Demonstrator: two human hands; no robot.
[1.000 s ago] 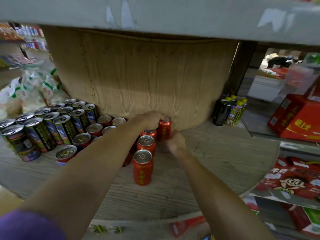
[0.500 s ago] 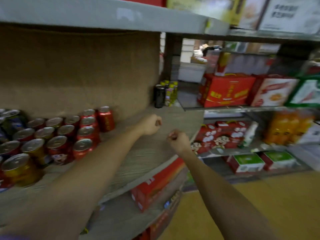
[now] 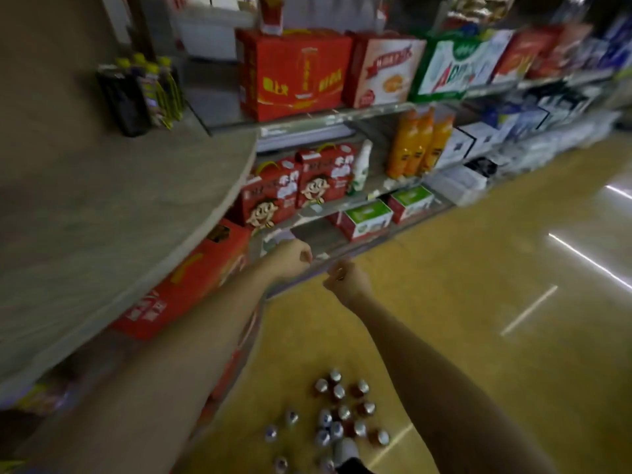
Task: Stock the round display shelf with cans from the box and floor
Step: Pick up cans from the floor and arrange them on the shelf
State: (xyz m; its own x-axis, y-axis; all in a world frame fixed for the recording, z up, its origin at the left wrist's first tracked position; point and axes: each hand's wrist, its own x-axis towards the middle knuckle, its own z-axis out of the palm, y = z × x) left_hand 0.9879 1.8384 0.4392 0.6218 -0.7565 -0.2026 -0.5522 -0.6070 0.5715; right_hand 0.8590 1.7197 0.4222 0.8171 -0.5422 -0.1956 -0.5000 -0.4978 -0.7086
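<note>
— Both arms have swung off the round shelf (image 3: 191, 186); left hand (image 3: 290, 260) and right hand (image 3: 349, 280) are curled, empty.
— So a reload: cans (image 3: 338, 417) stand below on the floor (image 3: 478, 302).

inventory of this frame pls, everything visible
round shelf: one, grey wood-grain, left
cans: a loose cluster, red with silver tops, on the floor below the hands
floor: yellow
bottles: a few, dark with yellow caps, back of round shelf
red box: one, under the round shelf
orange bottles: three, side shelf
cartoon boxes: two, red, side shelf
left hand: curled, holds nothing
right hand: curled, holds nothing
</note>
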